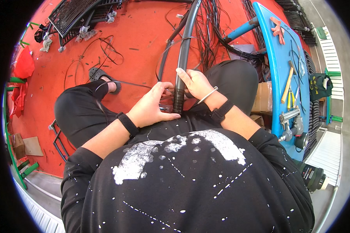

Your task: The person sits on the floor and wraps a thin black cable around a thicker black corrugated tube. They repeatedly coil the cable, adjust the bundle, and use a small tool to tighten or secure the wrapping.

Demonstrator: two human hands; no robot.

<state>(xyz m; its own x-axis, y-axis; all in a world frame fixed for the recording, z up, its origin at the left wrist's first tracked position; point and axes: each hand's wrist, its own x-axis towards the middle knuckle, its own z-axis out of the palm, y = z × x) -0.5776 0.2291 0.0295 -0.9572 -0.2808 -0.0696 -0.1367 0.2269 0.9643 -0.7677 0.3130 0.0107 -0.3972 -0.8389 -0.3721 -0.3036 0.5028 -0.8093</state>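
Observation:
A black metal tube (pixel 185 49), part of a frame, slants down to between my knees. Its near end carries coils of flat black strip (pixel 178 100). My right hand (pixel 196 82) grips the tube just above the coils, thumb along the top. My left hand (pixel 151 104) curls around the wrapped end, its thumb touching the lowest coils; its other fingertips are partly hidden behind the tube. A loose length of strip (pixel 125 84) runs left from near my left fingers across my leg. Something small and clear (pixel 165 108) shows between palm and tube, too hidden to name.
To the right stands a blue table (pixel 283 58) bearing a hammer (pixel 288 83), yellow-handled pliers (pixel 291 99), an orange glove (pixel 277 30) and an air tool (pixel 291 125). Loose black strips (pixel 208 35) hang beyond the tube. Black metal frames (pixel 73 17) lie far left on red flooring (pixel 143 38).

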